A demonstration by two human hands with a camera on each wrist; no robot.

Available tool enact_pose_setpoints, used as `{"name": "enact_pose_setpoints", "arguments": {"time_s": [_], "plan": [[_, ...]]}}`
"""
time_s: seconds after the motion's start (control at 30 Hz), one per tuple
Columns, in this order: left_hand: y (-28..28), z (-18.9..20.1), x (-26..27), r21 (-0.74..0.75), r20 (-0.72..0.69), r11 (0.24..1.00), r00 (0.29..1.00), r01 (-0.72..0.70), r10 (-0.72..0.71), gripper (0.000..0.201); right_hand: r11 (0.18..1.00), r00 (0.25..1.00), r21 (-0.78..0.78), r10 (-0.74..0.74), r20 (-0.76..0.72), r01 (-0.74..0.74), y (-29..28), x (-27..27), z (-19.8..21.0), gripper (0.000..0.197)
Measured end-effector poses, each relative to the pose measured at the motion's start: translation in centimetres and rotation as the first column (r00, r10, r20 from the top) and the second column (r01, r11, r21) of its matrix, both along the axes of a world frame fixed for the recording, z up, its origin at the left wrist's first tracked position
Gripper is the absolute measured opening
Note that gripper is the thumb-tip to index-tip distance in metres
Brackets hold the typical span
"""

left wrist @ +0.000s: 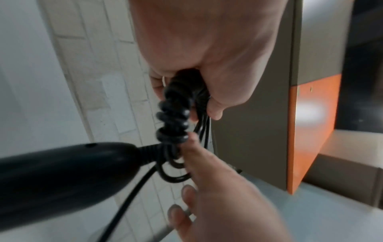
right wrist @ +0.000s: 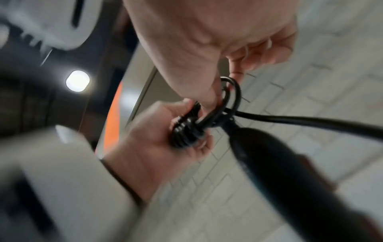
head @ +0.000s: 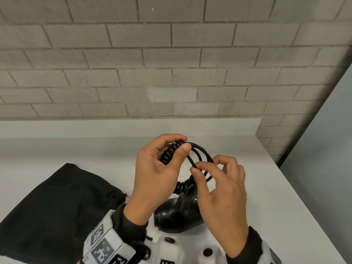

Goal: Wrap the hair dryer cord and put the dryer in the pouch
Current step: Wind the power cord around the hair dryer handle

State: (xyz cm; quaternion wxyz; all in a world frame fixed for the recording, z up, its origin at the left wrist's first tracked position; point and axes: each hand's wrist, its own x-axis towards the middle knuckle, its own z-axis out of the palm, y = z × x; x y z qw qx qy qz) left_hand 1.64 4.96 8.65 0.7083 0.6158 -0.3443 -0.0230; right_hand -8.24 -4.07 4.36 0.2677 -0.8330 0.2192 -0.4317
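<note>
The black hair dryer (head: 177,216) hangs by its handle below my hands, above the white table (head: 276,206). My left hand (head: 182,143) grips the tightly wound part of the black cord (head: 168,154) between thumb and fingers. My right hand (head: 196,167) pinches one of the loose cord loops (head: 202,156) that stick out to the right of the bundle. In the left wrist view my left hand (left wrist: 186,98) holds the coil (left wrist: 174,111) above the dryer handle (left wrist: 62,176). In the right wrist view my right hand (right wrist: 225,91) pinches a loop beside the dryer (right wrist: 290,172). The black pouch (head: 57,206) lies flat at the left.
A grey brick wall (head: 171,63) rises behind the table. The table's right edge (head: 297,189) runs diagonally, with grey floor beyond. An orange and grey cabinet (left wrist: 311,131) shows in the left wrist view.
</note>
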Motion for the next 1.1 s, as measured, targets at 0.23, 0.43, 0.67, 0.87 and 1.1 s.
{"name": "enact_pose_setpoints", "arguments": {"time_s": [0.23,0.43,0.67,0.87,1.1], "plan": [[-0.4,-1.3,0.8,0.037,0.280,0.991,0.953,-0.132,0.117,0.017,0.376,0.892,0.872,0.431,0.134,-0.313,-2.0,-1.6,4.6,0.026],[-0.6,-1.4,1.6,0.039,0.455,0.975,0.873,-0.217,0.176,0.024,0.557,0.910,0.759,0.400,0.109,-0.336,-2.4,-1.7,5.3,0.032],[-0.6,-1.3,2.3,0.043,0.617,0.956,0.760,-0.291,0.204,0.024,0.890,0.964,0.375,0.264,0.041,-0.260,-1.2,-2.2,4.2,0.021],[-0.4,-1.5,2.6,0.043,0.652,0.963,0.737,-0.267,0.175,0.022,0.308,0.868,0.857,0.416,0.269,-0.413,-3.4,-2.2,5.5,0.034],[-0.5,-1.5,3.1,0.022,0.570,0.973,0.802,-0.232,0.178,0.024,0.376,0.762,0.693,0.510,0.400,-0.615,-3.0,-2.7,3.0,0.012]]}}
